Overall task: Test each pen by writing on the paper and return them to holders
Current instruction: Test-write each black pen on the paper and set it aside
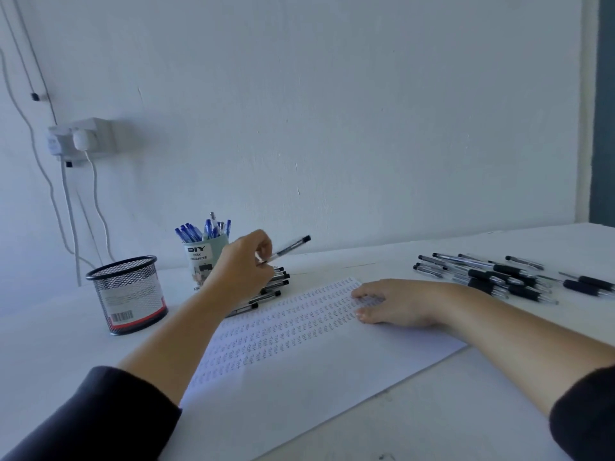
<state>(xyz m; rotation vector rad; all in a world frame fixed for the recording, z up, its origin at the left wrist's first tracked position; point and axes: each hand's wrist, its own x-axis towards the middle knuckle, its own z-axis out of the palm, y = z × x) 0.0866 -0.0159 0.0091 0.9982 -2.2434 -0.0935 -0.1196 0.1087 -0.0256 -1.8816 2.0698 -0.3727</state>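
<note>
The cup point(203, 257) behind the paper point(299, 344) holds blue pens point(203, 229); its label reads "DIY DESK ORGANIZER". Left of the cup stands a black mesh holder point(128, 294) with a barcode label; what is inside cannot be told. The left hand point(244, 264) pinches a black pen point(289, 249) above a stack point(269, 287) of pens beside the cup. The right hand point(396, 302) rests flat, fingers straight, on the paper's rows of small writing, too blurred to read. More pens point(492, 277) lie right of the paper.

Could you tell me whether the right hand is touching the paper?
Touching: in the head view the right hand lies flat on the paper, fingers spread over the written lines.
</note>
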